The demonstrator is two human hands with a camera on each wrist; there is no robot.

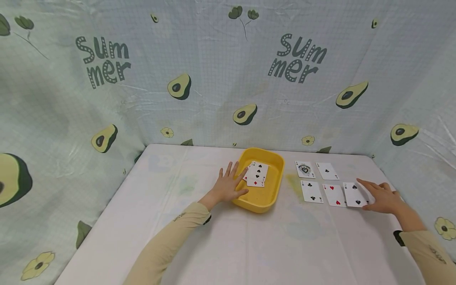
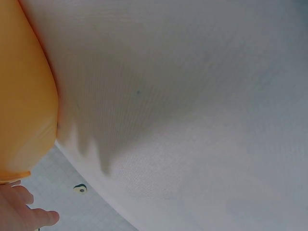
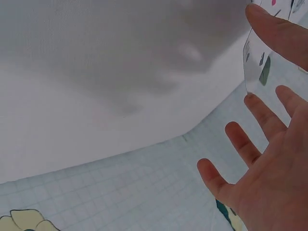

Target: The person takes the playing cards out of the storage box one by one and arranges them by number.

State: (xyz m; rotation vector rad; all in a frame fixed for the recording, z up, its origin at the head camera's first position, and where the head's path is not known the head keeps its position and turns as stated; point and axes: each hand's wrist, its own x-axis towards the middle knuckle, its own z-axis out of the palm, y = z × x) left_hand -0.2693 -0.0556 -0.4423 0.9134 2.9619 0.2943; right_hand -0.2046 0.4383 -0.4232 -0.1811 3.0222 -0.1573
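Yellow plastic walls make the tray a bounded holder, likely why a few playing cards lie overlapped inside it, near its far left part, with bare floor on the near side. The left hand is spread over the left rim; its grip is released, fingers straight, perhaps to steady the tray, though how firmly it presses cannot be told.

Well to the right, the right hand has its grip closed lightly on the two of spades, thumb at the near edge and a fingertip at the far one. Holding by the edges probably suits so thin a card, which offers nothing else to get under; whether it is fully off the desk is unclear.

That card sits at the right end of the near row, beside the two of hearts and the two of clubs. Behind lie an ornate ace and the ace of clubs, so the rows look sorted by rank.

Room is tight toward the desk's right edge and the cloth backdrop beyond the far edge; the near side leaves the widest space for moving.
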